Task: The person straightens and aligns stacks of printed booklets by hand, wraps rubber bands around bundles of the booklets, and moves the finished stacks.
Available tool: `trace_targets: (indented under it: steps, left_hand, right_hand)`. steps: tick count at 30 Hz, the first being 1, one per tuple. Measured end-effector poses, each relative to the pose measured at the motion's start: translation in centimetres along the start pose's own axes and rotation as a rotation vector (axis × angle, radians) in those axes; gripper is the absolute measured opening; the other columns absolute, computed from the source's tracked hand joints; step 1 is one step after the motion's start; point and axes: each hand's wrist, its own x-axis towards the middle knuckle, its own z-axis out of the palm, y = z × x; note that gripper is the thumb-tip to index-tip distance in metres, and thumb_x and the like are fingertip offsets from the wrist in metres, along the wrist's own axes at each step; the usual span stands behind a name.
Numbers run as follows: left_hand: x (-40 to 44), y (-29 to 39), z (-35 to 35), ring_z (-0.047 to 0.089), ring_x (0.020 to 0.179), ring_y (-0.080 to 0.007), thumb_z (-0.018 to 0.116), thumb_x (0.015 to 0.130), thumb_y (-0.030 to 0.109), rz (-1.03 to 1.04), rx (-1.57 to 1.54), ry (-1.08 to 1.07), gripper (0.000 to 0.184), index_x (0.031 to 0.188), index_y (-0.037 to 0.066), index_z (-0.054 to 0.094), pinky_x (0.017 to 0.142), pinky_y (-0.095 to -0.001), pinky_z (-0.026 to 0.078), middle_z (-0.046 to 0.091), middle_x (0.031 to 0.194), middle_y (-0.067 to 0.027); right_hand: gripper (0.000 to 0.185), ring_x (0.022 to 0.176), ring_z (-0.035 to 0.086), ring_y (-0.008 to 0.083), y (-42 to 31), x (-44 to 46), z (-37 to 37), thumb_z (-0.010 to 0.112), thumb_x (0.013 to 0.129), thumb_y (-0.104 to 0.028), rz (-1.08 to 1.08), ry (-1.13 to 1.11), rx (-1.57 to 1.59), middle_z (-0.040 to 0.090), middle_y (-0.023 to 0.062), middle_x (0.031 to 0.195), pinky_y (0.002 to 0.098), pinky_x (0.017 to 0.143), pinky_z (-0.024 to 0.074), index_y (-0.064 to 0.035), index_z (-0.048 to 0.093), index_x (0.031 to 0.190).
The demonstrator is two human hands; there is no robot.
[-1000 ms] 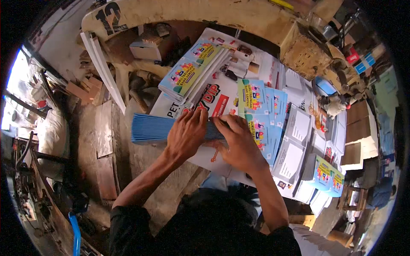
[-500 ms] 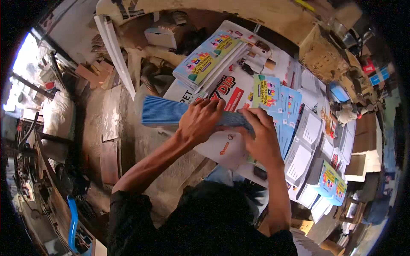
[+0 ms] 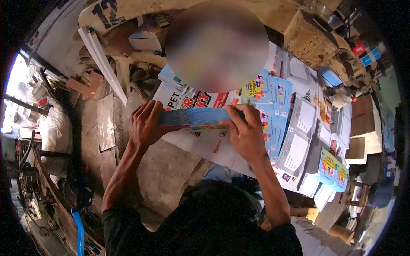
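Observation:
A thick stack of blue-edged booklets [image 3: 194,117] is held level between my two hands, its layered edges facing up. My left hand [image 3: 144,124] is closed round the left end. At the right end, the fingers and thumb of my right hand [image 3: 247,132] grip the stack. Below it lies a white printed sheet [image 3: 203,143] with red and black lettering. Blue and yellow booklets [image 3: 279,96] lie overlapped just beyond my right hand. Another booklet pile [image 3: 171,77] is partly hidden by a blurred oval patch.
Grey and white printed sheets [image 3: 294,136] cover the right side, with a further booklet pile [image 3: 331,168] at the lower right. A cardboard box [image 3: 307,38] stands at the back right. Long white strips [image 3: 102,64] lean at the left. A blue tube [image 3: 78,230] is at lower left.
My left hand has moved left from the stack's middle to its left end. The fanned stack is now squarer and more compact. A blurred patch covers the far part of the table.

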Motion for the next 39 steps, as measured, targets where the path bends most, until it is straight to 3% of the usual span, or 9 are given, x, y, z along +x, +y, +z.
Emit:
trace_targets:
  steps: [5, 13, 16, 19, 22, 28, 30, 36, 39]
  left_hand:
    - [0.2, -0.4, -0.1, 0.061, 0.072, -0.0283, 0.09, 0.054, 0.05, 0.066, -0.017, 0.007, 0.063, 0.08, 0.006, 0.052, 0.066, -0.0404, 0.05, 0.055, 0.077, -0.0083]
    - [0.4, -0.7, 0.0, 0.059, 0.072, -0.0329, 0.089, 0.058, 0.042, 0.072, -0.045, -0.025, 0.056, 0.079, 0.005, 0.053, 0.066, -0.0419, 0.048, 0.054, 0.076, -0.0108]
    - [1.0, -0.5, -0.7, 0.06, 0.073, -0.0346, 0.088, 0.063, 0.038, 0.024, -0.095, -0.077, 0.05, 0.079, 0.003, 0.055, 0.066, -0.0445, 0.048, 0.057, 0.077, -0.0131]
    - [0.5, -4.9, -0.5, 0.065, 0.083, -0.037, 0.088, 0.068, 0.043, 0.344, 0.144, 0.11, 0.053, 0.093, 0.003, 0.064, 0.079, -0.0459, 0.053, 0.067, 0.091, -0.0151]
    - [4.5, -0.5, -8.9, 0.065, 0.087, -0.0376, 0.085, 0.065, 0.025, 0.593, 0.265, -0.019, 0.048, 0.101, 0.001, 0.064, 0.083, -0.05, 0.052, 0.067, 0.094, -0.0183]
    - [10.4, 9.6, -13.7, 0.061, 0.092, -0.0364, 0.084, 0.067, 0.032, 1.035, 0.298, 0.301, 0.048, 0.1, 0.004, 0.064, 0.085, -0.0534, 0.048, 0.065, 0.099, -0.0167]
    - [10.8, 13.7, -13.6, 0.059, 0.099, -0.0367, 0.084, 0.068, 0.037, 1.067, 0.26, 0.279, 0.05, 0.102, 0.006, 0.064, 0.089, -0.0544, 0.046, 0.065, 0.105, -0.0168]
    - [9.3, 17.7, -12.5, 0.055, 0.116, -0.0373, 0.085, 0.071, 0.05, 1.067, 0.137, 0.19, 0.057, 0.108, 0.01, 0.066, 0.1, -0.057, 0.04, 0.064, 0.119, -0.0169]
    - [6.9, 14.1, -8.0, 0.062, 0.095, -0.0329, 0.082, 0.076, 0.024, 0.74, -0.127, 0.13, 0.037, 0.104, 0.007, 0.063, 0.084, -0.0506, 0.047, 0.065, 0.102, -0.0152]
  right_hand:
    - [0.063, 0.118, 0.052, 0.0321, 1.8, 0.7, -4.6, 0.081, 0.074, -0.027, 0.111, -0.133, 0.228, 0.054, 0.0144, 0.122, 0.0436, 0.1, 0.0438, -0.0021, 0.059, 0.127]
    - [0.046, 0.077, 0.055, 0.0228, 3.5, 0.3, -4.0, 0.081, 0.071, -0.006, 0.147, -0.079, 0.313, 0.056, 0.0117, 0.087, 0.0329, 0.073, 0.0458, -0.003, 0.068, 0.115]
    - [0.05, 0.091, 0.057, 0.0263, 4.1, -0.2, -3.0, 0.08, 0.072, -0.01, 0.111, -0.038, 0.267, 0.059, 0.013, 0.098, 0.034, 0.082, 0.0467, -0.0001, 0.065, 0.119]
    - [0.071, 0.117, 0.048, 0.0366, 3.4, -0.9, -4.8, 0.08, 0.073, -0.023, -0.005, -0.136, 0.121, 0.053, 0.0204, 0.122, 0.0406, 0.099, 0.0422, 0.0047, 0.051, 0.132]
    - [0.081, 0.128, 0.039, 0.0419, -2.1, -0.8, -9.3, 0.079, 0.071, -0.032, -0.148, -0.019, 0.002, 0.044, 0.0307, 0.13, 0.0466, 0.104, 0.0383, 0.0101, 0.045, 0.132]
    - [0.072, 0.107, 0.061, 0.0383, -9.1, 0.4, -10.8, 0.073, 0.077, -0.025, -0.121, -0.289, 0.077, 0.061, 0.0251, 0.111, 0.0436, 0.086, 0.0513, 0.0124, 0.044, 0.131]
    - [0.063, 0.082, 0.069, 0.0364, -8.5, -1.2, -11.9, 0.068, 0.079, -0.018, -0.067, -0.317, 0.297, 0.066, 0.0207, 0.099, 0.0392, 0.07, 0.0555, 0.0114, 0.045, 0.13]
    - [0.051, 0.075, 0.072, 0.0307, -4.6, -9.5, -17.1, 0.069, 0.082, -0.01, 0.44, 0.104, 0.396, 0.071, 0.0212, 0.089, 0.0371, 0.068, 0.0591, 0.0108, 0.052, 0.125]
    - [0.046, 0.088, 0.072, 0.0272, -2.1, -14.4, -19.2, 0.068, 0.082, -0.004, 0.702, 0.631, 0.611, 0.071, 0.019, 0.102, 0.0375, 0.081, 0.0591, 0.0108, 0.054, 0.123]
